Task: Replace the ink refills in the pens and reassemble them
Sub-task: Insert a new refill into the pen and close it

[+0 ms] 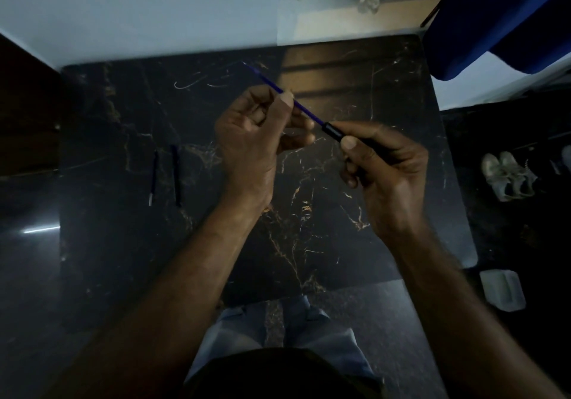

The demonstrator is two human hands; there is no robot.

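Observation:
Above the dark marble table (129,244), my right hand (386,170) grips a black pen barrel (333,130) that points up and to the left. A thin blue ink refill (306,111) sticks out of the barrel's open end, its tip reaching far left. My left hand (250,139) pinches the refill near its middle between thumb and fingers. On the table at the left lie a loose refill (153,179) with a silver tip and, just to its right, a dark pen part (176,176).
The table's near edge runs above my legs. A blue cloth (500,15) hangs at the top right. On the floor to the right are a pair of pale shoes (506,176) and a white container (502,289). A white wall stands behind the table.

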